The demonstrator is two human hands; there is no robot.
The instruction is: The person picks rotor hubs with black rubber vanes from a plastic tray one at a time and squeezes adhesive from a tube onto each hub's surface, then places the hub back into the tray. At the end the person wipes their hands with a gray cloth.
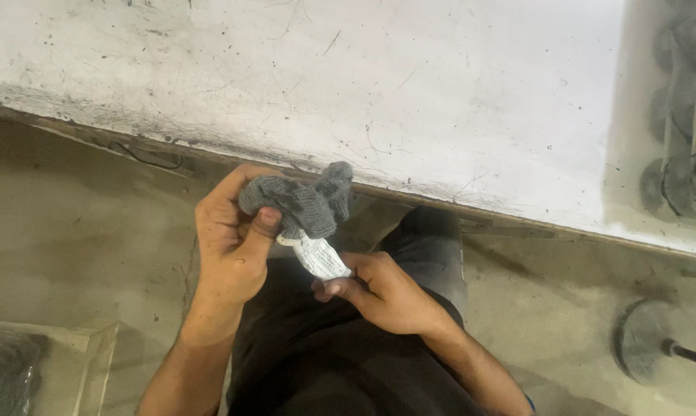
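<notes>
My left hand (229, 239) grips a bunched grey knitted glove (302, 202) just below the table's front edge, thumb pressed on the fabric. A white paper label (322, 259) hangs from the glove's cuff. My right hand (375, 289) pinches the lower end of that label between thumb and fingers. Both hands are held over my lap, above dark trousers (340, 347).
A scuffed white table (363, 85) fills the upper view. A stack of grey gloves (683, 115) lies at its far right. A clear plastic bag (40, 362) with dark contents sits on the concrete floor at lower left; a round stool base (644, 339) is at lower right.
</notes>
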